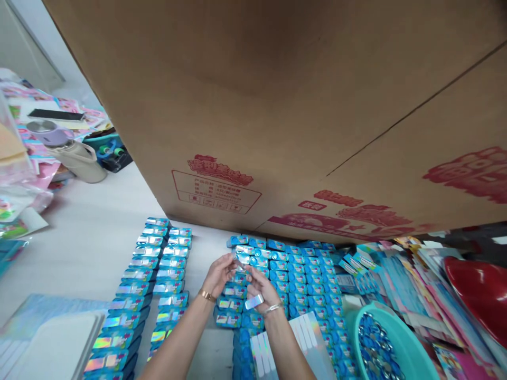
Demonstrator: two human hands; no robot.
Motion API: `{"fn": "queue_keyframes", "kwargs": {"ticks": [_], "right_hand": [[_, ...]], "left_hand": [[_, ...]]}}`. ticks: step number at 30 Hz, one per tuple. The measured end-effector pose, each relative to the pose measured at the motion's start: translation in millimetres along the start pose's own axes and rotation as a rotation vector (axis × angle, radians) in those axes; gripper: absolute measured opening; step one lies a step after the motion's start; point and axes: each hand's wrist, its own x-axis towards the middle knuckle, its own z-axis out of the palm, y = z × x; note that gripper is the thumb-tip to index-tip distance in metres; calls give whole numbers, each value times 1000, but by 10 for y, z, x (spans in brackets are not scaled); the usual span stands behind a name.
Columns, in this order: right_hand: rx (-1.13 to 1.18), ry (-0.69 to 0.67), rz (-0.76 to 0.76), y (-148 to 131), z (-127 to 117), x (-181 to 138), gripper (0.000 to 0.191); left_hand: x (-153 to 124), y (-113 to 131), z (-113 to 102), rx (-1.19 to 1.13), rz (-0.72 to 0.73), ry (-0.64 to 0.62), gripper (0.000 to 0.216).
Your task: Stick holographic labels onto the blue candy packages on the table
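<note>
My left hand (219, 274) and my right hand (259, 285) meet over rows of small blue boxes (279, 275). Their fingertips pinch a small shiny piece (240, 264), too small to name. A silvery holographic sticker strip (254, 302) sits against the fingers of my right hand. Under my right forearm lies a pale sheet of holographic strips (307, 335), partly hidden by the arm. To the left, two columns of blue boxes (137, 274) stand with holographic strips across their tops.
A huge cardboard carton (245, 121) walls off the back. At right are a turquoise basin (415, 348) of shiny blue pieces, stacked packaging sheets (407, 285) and a red bowl (475, 295). A beige bottle (81, 161) and white stacked cards (59, 343) stand left.
</note>
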Motion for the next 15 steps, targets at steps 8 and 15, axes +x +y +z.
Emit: {"fn": "queue_keyframes", "kwargs": {"ticks": [8, 15], "right_hand": [[-525, 519, -609, 172, 73, 541, 36], [-598, 497, -669, 27, -20, 647, 41]], "left_hand": [[160, -219, 30, 256, 417, 375, 42], [107, -117, 104, 345, 449, 370, 34]]}}
